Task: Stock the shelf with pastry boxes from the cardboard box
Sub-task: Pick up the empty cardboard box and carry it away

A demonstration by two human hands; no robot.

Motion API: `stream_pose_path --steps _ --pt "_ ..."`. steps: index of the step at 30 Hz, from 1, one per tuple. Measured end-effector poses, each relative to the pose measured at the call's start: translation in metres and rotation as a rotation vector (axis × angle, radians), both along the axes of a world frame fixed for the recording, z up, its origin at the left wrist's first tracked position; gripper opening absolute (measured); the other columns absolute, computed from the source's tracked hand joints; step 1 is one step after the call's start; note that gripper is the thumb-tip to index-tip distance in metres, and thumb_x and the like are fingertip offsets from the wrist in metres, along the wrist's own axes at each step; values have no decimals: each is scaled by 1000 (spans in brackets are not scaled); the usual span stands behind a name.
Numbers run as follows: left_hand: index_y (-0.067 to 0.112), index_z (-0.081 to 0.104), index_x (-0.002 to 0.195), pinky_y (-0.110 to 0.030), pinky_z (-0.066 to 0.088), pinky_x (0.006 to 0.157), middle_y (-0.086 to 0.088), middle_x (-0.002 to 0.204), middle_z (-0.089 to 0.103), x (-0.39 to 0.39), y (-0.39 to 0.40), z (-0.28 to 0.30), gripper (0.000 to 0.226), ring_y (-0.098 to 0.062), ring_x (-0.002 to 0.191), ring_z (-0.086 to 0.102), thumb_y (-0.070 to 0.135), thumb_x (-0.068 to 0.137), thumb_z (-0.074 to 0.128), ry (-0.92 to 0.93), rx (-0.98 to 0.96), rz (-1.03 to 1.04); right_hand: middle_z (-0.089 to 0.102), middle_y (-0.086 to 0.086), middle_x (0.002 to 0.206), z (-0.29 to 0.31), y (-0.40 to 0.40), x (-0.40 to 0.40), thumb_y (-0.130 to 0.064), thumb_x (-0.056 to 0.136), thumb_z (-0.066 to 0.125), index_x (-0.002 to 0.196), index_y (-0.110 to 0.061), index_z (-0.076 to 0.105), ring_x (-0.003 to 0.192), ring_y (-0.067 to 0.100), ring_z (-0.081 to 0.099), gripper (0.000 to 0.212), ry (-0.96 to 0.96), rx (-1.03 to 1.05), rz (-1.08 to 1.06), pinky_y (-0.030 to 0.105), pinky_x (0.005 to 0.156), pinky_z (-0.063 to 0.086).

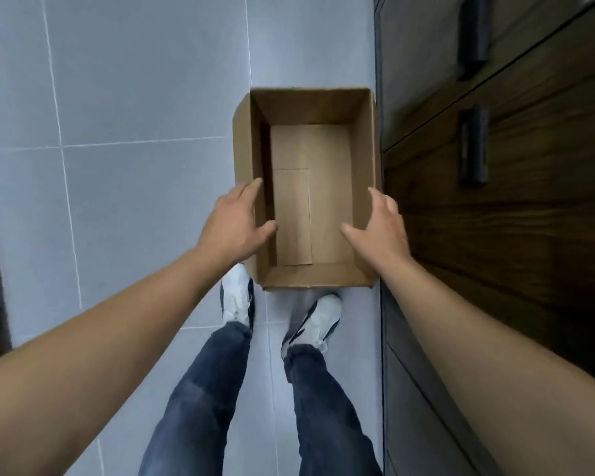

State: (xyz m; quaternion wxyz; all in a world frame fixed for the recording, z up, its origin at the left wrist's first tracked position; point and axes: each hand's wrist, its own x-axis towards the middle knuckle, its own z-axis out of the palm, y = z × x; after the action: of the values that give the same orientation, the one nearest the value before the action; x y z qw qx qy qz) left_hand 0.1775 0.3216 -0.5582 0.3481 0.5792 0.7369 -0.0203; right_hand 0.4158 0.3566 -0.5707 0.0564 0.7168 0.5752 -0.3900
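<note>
An open brown cardboard box (310,108) stands on the tiled floor in front of my feet, and only its bare bottom shows inside. My left hand (236,223) reaches over the box's left wall with straight fingers and its thumb inside the opening. Over the right wall hovers my right hand (378,228), fingers spread and thumb pointing inward. Whether either hand touches the cardboard I cannot tell. No pastry boxes or shelf are in view.
A dark wooden cabinet (516,207) with black drawer handles (473,146) runs along the right, close against the box. Pale grey floor tiles (134,97) spread to the left. My two white shoes (236,297) stand just behind the box.
</note>
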Motion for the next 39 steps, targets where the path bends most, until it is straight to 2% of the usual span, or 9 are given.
stream_pose_path --steps 8,11,14,16,19,26,30,36,39 --pt "28 13 155 -39 39 107 -7 156 31 -5 34 -132 86 -30 136 41 38 88 66 4 -35 127 18 4 163 -132 46 10 -27 85 75 158 -28 10 147 30 24 98 -32 24 -171 50 114 34" --pt "27 6 155 -42 43 103 -9 150 40 -12 46 -166 94 -31 128 48 32 86 69 22 -39 209 16 5 164 -161 56 3 -16 87 73 158 -33 1 136 28 42 102 -18 72 -158 37 98 46" --pt "29 -6 154 -39 51 79 -11 109 62 -17 48 -186 103 -26 89 61 16 86 70 39 -48 222 25 5 160 -174 50 -4 -4 91 63 158 -32 6 113 20 55 93 -133 195 -79 24 76 43" --pt "35 -10 153 -39 48 65 -11 83 60 -23 46 -193 105 -24 68 58 3 85 63 46 -63 219 33 4 157 -177 47 -4 3 91 61 158 -31 13 116 23 57 89 -179 240 -60 31 84 48" --pt "45 -6 151 -36 46 63 -15 93 66 -42 47 -189 102 -25 67 57 2 85 59 24 -56 236 46 5 149 -167 48 -5 5 90 60 156 -34 20 123 29 56 87 -186 236 -77 42 97 48" --pt "60 1 145 -34 57 81 0 142 53 -81 50 -81 100 -31 110 62 6 87 62 -68 -16 149 58 9 135 -65 17 -15 1 93 57 154 -43 20 115 24 58 84 -109 180 -261 38 95 47" --pt "64 3 143 -39 56 88 5 142 52 -103 53 15 99 -28 125 54 9 86 63 -101 19 38 57 11 134 34 -10 -26 -3 95 54 154 -44 22 115 27 56 79 -82 178 -372 33 89 44" --pt "68 0 140 -29 46 81 5 145 49 -138 39 144 101 -23 132 49 14 82 62 -134 27 -155 59 12 131 172 -79 -64 -1 95 54 154 -43 23 112 31 58 79 -81 220 -551 29 79 41" --pt "69 3 139 -31 54 70 4 147 46 -155 27 203 100 -21 124 54 9 83 60 -210 30 -273 60 11 128 228 -129 -91 0 94 54 155 -39 24 107 31 60 78 -51 296 -648 31 84 46"
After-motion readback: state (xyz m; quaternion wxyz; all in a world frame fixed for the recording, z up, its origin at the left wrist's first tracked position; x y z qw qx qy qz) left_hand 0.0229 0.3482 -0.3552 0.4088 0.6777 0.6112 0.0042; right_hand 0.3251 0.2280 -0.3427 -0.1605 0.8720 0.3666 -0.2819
